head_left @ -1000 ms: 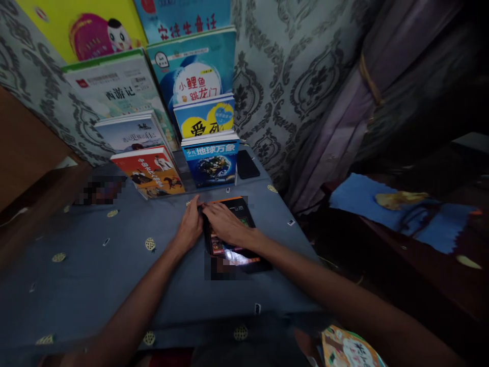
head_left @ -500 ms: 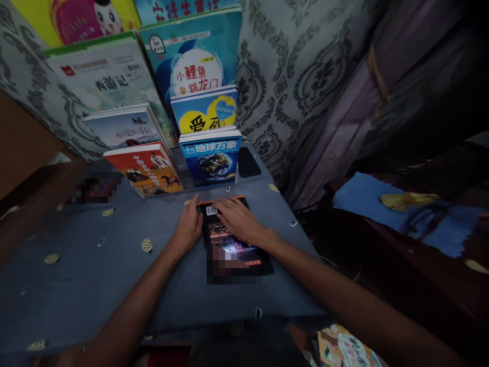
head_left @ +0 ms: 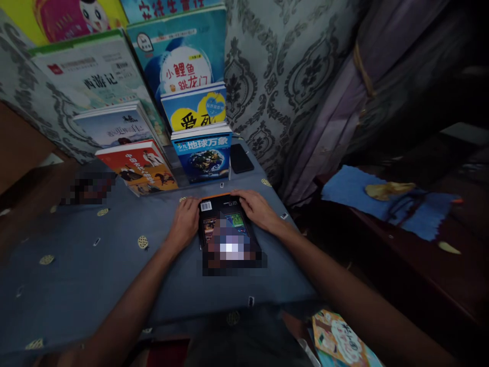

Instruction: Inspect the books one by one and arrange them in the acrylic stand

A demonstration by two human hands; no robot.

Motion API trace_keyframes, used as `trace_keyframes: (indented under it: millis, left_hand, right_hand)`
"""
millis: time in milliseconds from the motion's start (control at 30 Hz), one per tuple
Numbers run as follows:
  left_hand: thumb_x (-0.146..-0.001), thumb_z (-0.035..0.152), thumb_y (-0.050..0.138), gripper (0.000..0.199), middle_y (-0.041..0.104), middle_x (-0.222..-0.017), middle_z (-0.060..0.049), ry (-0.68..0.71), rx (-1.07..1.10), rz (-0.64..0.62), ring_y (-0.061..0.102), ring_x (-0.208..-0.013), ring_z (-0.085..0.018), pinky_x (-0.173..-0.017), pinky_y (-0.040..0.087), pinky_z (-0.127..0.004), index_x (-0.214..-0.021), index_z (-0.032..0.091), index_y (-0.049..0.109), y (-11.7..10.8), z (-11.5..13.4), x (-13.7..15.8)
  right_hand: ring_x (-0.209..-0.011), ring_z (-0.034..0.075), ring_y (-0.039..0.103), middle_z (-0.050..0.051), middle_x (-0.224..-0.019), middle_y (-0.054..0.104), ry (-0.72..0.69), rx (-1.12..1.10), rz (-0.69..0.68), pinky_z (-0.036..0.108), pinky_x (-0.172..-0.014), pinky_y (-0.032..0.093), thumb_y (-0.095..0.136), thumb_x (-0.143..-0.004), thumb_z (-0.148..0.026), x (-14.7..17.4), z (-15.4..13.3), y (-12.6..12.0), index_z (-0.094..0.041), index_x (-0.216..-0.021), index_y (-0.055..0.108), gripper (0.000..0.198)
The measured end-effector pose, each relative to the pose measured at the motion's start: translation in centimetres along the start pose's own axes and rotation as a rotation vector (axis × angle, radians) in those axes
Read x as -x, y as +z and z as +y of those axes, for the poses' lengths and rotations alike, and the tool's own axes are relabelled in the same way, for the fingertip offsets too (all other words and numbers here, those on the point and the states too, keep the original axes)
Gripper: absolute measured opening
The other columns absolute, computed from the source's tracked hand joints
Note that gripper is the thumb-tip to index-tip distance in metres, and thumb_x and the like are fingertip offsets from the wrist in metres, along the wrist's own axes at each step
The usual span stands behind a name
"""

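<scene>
A dark book point(head_left: 219, 206) lies on the blue-grey cloth in front of me, back cover up, with a white barcode and small colour pictures; its lower part is pixelated. My left hand point(head_left: 186, 224) is closed on the upper left edge, fingers curled at the corner. At the upper right corner my right hand point(head_left: 260, 210) grips the opposite edge, its thumb side partly hidden. Just beyond the book stands a blue book with a globe point(head_left: 204, 160). To its left is an orange-red book point(head_left: 139, 168).
More books stand upright in tiers, among them a green-edged one point(head_left: 103, 76) and a teal one point(head_left: 187, 56). A black phone point(head_left: 241, 158) lies beside them. Right of the table is a dark red surface with a blue cloth point(head_left: 344, 191). Books point(head_left: 338, 339) lie low at the front right.
My right hand has slid off the cover to the book's upper right corner, uncovering more of the back cover. My left hand stays at the left edge. The view has shifted slightly.
</scene>
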State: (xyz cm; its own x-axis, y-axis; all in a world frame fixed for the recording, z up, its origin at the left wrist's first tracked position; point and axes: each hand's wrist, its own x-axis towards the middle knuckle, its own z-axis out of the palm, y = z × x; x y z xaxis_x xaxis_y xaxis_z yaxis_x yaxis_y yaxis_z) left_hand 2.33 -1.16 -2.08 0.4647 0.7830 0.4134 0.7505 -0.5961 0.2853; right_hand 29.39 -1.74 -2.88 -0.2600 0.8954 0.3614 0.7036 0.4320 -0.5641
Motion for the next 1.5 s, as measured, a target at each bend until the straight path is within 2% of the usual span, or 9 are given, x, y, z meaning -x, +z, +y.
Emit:
trace_keyframes:
  millis: [167,267,467,633,900,1100,1333,1500]
  left_hand:
    - [-0.1,0.017,0.04,0.035,0.065,-0.132,-0.015,0.099,-0.143,-0.033,0.055,-0.13,-0.029,-0.11,0.046,-0.051,-0.128,0.015,0.06,0.3,1.9,-0.9]
    - [-0.1,0.016,0.039,0.038,0.064,-0.135,-0.016,0.153,-0.144,-0.099,0.058,-0.126,-0.027,-0.109,0.047,-0.048,-0.132,0.013,0.059,0.9,3.2,-2.0]
    - [-0.101,0.016,0.039,0.042,0.059,-0.144,-0.015,0.181,-0.131,-0.254,0.054,-0.132,-0.026,-0.11,0.043,-0.045,-0.14,0.013,0.054,2.0,5.3,-4.6]
    - [-0.1,0.014,0.037,0.045,0.058,-0.145,-0.015,0.191,-0.111,-0.285,0.054,-0.132,-0.026,-0.112,0.041,-0.046,-0.143,0.013,0.052,2.4,6.0,-5.4]
    - [-0.099,0.013,0.037,0.048,0.055,-0.15,-0.012,0.207,-0.088,-0.317,0.051,-0.137,-0.027,-0.113,0.04,-0.05,-0.143,0.021,0.055,2.0,6.1,-5.4]
    - [-0.097,0.009,0.038,0.053,0.05,-0.156,-0.01,0.27,-0.075,-0.411,0.038,-0.15,-0.025,-0.121,0.03,-0.055,-0.146,0.024,0.053,1.0,6.4,-4.7]
    - [-0.096,0.007,0.039,0.053,0.052,-0.154,-0.009,0.372,-0.027,-0.472,0.039,-0.15,-0.023,-0.121,0.03,-0.055,-0.144,0.024,0.055,-0.1,6.9,-3.0]
    - [-0.097,0.009,0.043,0.052,0.052,-0.155,-0.007,0.425,0.01,-0.508,0.039,-0.149,-0.023,-0.121,0.027,-0.058,-0.143,0.03,0.055,-0.7,7.5,-1.6]
  right_hand:
    - [-0.117,0.024,0.066,0.007,-0.125,0.073,0.007,-0.022,0.018,0.046,-0.104,0.051,0.045,-0.094,-0.011,-0.1,0.4,0.2,-0.024,-0.13,0.066,0.043]
    - [-0.113,0.025,0.067,0.009,-0.12,0.074,0.032,-0.005,0.033,0.045,-0.101,0.052,0.045,-0.094,-0.011,-0.1,0.2,0.2,-0.022,-0.128,0.067,0.041]
    - [-0.11,0.029,0.067,0.014,-0.119,0.074,0.082,0.104,0.048,0.047,-0.1,0.052,0.044,-0.09,-0.007,-0.1,-0.4,0.1,-0.017,-0.125,0.069,0.044]
    - [-0.114,0.026,0.065,0.011,-0.124,0.072,0.058,0.104,0.069,0.045,-0.101,0.053,0.046,-0.086,-0.004,-0.2,-0.1,0.2,-0.02,-0.134,0.063,0.053]
    - [-0.121,0.025,0.063,0.01,-0.129,0.071,0.057,0.018,0.039,0.046,-0.106,0.05,0.044,-0.084,0.001,-0.1,0.0,-0.3,-0.018,-0.137,0.061,0.059]
    - [-0.12,0.025,0.064,0.011,-0.126,0.072,0.084,0.036,0.006,0.043,-0.105,0.051,0.045,-0.083,0.003,-0.2,-0.1,-0.6,-0.018,-0.137,0.062,0.06]
    - [-0.116,0.023,0.066,0.009,-0.124,0.073,0.104,0.053,0.024,0.039,-0.104,0.052,0.045,-0.084,0.001,-0.3,-0.1,-0.3,-0.018,-0.132,0.064,0.055]
    - [-0.114,0.025,0.067,0.009,-0.122,0.074,0.098,0.05,0.043,0.041,-0.102,0.053,0.044,-0.086,-0.003,-0.2,-0.1,-0.3,-0.019,-0.131,0.064,0.053]
